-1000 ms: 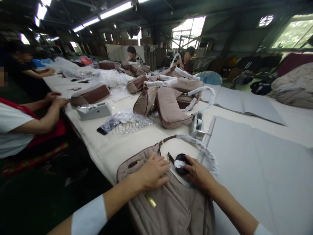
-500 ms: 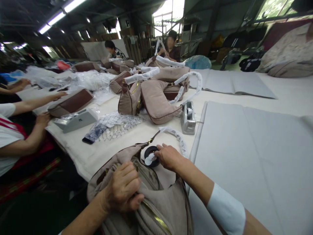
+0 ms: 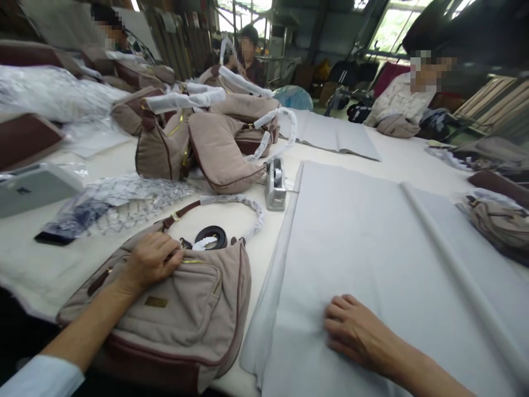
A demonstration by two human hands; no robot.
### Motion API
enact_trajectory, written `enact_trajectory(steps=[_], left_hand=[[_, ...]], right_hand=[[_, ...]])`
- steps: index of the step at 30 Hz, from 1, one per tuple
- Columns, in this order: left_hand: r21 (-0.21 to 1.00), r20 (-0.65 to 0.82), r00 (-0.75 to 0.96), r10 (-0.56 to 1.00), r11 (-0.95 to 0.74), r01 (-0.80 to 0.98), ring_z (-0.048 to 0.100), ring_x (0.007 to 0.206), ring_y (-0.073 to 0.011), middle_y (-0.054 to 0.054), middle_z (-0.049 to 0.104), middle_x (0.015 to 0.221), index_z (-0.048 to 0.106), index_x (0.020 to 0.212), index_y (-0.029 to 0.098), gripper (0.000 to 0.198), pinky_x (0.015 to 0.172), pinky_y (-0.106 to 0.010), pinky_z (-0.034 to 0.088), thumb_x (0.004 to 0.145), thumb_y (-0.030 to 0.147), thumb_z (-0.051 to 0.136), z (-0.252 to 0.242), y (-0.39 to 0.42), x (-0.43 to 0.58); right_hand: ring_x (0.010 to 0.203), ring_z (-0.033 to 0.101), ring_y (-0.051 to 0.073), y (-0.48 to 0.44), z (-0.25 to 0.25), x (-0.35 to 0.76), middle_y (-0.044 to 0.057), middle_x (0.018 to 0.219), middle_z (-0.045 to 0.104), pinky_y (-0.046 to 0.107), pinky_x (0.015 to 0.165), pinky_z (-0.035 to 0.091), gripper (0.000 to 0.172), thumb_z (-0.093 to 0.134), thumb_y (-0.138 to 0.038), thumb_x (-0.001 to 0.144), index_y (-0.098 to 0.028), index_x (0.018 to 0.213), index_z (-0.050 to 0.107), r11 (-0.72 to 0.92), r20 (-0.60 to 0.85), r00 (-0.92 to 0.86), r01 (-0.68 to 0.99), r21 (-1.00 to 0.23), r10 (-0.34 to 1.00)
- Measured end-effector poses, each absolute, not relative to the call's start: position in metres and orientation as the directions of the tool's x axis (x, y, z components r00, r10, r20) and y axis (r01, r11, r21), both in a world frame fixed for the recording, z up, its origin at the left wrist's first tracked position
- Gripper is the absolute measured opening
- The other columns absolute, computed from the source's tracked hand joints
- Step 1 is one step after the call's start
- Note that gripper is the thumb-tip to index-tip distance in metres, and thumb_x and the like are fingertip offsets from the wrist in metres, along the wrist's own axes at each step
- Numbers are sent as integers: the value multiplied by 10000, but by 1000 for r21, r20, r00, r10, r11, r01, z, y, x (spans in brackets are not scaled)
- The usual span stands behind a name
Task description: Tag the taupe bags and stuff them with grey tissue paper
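Note:
A taupe corduroy handbag (image 3: 173, 314) with dark red trim lies at the table's front left, its wrapped handle (image 3: 248, 204) stretched out behind it. My left hand (image 3: 155, 259) is closed over the bag's top edge. Just beyond that edge sits a rolled black strap (image 3: 217, 234) with a white wrapping on it. To the right, my right hand (image 3: 351, 331) rests on a stack of pale grey paper sheets (image 3: 330, 231). Its fingers are bent, slightly blurred and spread a little, with their tips on the top sheet; no object shows in them.
A tape dispenser (image 3: 275, 187) stands behind the paper's left corner. Several finished bags (image 3: 225, 149) are piled further back. Plastic-wrapped pieces (image 3: 119, 201) and a grey stand (image 3: 37, 187) lie left. More bags (image 3: 500, 220) are at the right edge. People sit across the table.
My right hand has left the strap and moved right onto the paper. The bag now lies flatter, its front pocket in view, with my left hand at its top edge. The view has swung right.

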State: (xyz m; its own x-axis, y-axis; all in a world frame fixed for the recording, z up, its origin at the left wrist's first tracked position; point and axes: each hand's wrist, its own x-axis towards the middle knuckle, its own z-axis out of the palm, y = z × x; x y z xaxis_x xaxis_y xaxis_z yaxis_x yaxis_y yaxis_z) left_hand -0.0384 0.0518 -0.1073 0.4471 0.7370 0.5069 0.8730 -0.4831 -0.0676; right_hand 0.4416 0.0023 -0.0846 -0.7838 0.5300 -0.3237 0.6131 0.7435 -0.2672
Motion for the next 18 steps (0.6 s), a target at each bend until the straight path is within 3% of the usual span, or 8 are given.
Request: enact_trajectory(steps=[3,7,10,12,13,15,17,18], left_hand=[[-12,533,366,763,-425,905,577,808,-249,-84,630,813,593,799,169,152,769,-408,451,830,293,511,-94,46,-23],[183,524,284,803,-432,883,527,1074,-280,-144,605,1105,592,1009,138,239,941,-467,411,840,299,535,-71,6,66],[322,260,386,885,-457,829,416,1230,-366,-192,525,1292,560,1172,119,586,1016,-563,324,762,538,584,-86,-32,171],[426,49,452,891,-428,797,462,1160,-423,-258,535,1253,590,1131,56,841,914,-553,420,583,691,652,-110,-50,242],[443,-33,453,891,-393,805,476,1138,-426,-275,522,1258,572,1156,29,878,902,-552,431,562,664,691,-123,-55,274],[479,-120,468,875,-362,800,560,986,-374,-240,612,1099,614,1076,37,706,825,-525,473,573,509,765,-146,-61,330],[500,-126,424,897,-312,808,599,840,-306,-177,665,878,674,891,113,243,692,-466,497,739,301,668,-164,-63,369],[498,-108,382,918,-282,820,597,784,-284,-161,661,802,678,818,135,127,651,-451,488,765,241,631,-172,-65,382]], right_hand=[[796,545,198,-15,-90,495,34,824,602,383,728,426,155,486,-248,889,-215,746,537,685,-268,-710,702,-194,651],[848,571,195,-25,-104,526,42,866,613,345,749,477,105,517,-238,878,-242,777,548,646,-113,-684,722,-247,721],[875,579,195,-29,-115,525,36,878,617,332,775,497,64,545,-223,859,-257,808,565,638,-22,-671,713,-292,741],[891,580,197,-30,-121,525,37,885,619,335,777,500,61,533,-231,866,-259,826,569,624,18,-652,717,-313,758],[882,583,197,-30,-122,525,39,877,620,337,764,502,71,516,-238,876,-255,827,566,613,35,-638,722,-320,769],[801,594,194,-27,-122,525,36,812,619,348,711,496,97,492,-251,884,-240,807,551,594,77,-603,742,-311,794],[737,596,199,-19,-117,518,31,771,624,389,715,474,55,510,-251,865,-230,830,547,587,160,-565,771,-246,810],[744,597,205,-14,-114,510,34,785,633,414,744,458,34,527,-243,850,-227,867,551,590,203,-555,780,-211,806]])
